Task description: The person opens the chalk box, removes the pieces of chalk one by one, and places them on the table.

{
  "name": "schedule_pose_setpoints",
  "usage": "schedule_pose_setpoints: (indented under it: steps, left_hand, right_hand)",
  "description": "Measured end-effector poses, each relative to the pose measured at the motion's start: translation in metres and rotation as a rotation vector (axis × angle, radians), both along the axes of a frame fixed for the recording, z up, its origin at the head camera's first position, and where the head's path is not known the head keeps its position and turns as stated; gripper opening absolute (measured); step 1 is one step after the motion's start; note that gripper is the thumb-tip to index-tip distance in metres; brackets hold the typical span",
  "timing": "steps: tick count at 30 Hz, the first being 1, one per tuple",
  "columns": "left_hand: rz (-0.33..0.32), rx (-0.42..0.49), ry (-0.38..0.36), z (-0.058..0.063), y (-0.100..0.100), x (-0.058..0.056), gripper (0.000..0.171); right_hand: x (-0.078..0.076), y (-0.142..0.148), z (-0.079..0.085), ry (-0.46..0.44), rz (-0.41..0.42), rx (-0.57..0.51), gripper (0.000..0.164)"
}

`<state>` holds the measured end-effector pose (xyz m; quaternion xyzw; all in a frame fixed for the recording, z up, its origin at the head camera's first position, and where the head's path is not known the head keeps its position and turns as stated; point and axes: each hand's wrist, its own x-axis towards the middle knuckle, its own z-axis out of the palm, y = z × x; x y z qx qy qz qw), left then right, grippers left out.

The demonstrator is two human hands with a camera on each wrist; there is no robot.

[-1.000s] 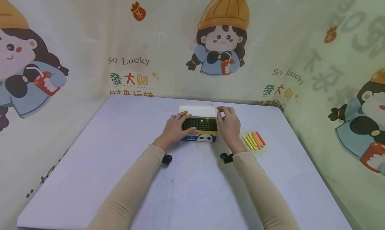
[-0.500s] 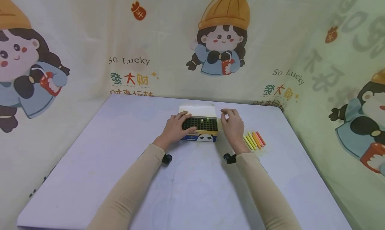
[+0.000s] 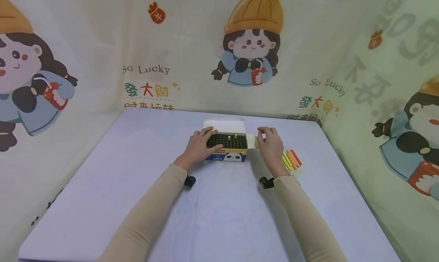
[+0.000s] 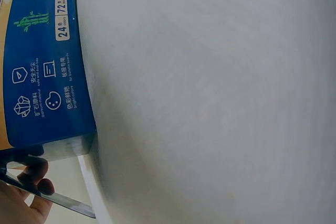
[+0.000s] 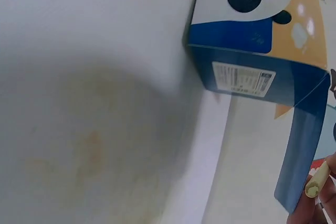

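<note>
A blue and yellow chalk box [image 3: 234, 156] with a panda print stands on the table, its white lid folded back. Inside is a black holder [image 3: 223, 141] full of holes, and two short chalk ends [image 3: 236, 136] poke up from it. My left hand [image 3: 200, 144] grips the left end of the box, thumb along the front edge and fingers toward the back. To the right of the box, near its open side flap [image 3: 252, 141], is my right hand [image 3: 271, 147]. It pinches a pale yellow chalk stick [image 5: 318, 179], which shows in the right wrist view.
Yellow, orange and red chalk sticks [image 3: 294, 158] lie side by side on the table right of my right hand, which partly covers them. Faint chalk dust marks the white tabletop [image 3: 226, 212]. Printed cloth [image 3: 192, 45] hangs behind and at the sides.
My right hand has moved rightward from the box's right edge, uncovering the side flap and covering more of the loose chalk. My left hand and the box stay in place.
</note>
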<state>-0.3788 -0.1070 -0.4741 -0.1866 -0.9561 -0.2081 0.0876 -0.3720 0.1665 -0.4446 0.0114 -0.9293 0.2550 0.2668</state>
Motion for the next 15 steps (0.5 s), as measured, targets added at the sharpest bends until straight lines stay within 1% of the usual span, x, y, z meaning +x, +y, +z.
schedule_pose_setpoints:
  steps: [8, 15]
  left_hand:
    - [0.004, 0.009, -0.012, 0.001, -0.001, 0.001, 0.083]
    - [0.000, 0.011, -0.007, 0.000, -0.001, 0.001, 0.082]
  right_hand:
    - [0.000, 0.011, -0.011, -0.019, -0.018, -0.002, 0.024]
    - [0.002, 0.019, -0.016, -0.035, -0.034, -0.018, 0.023]
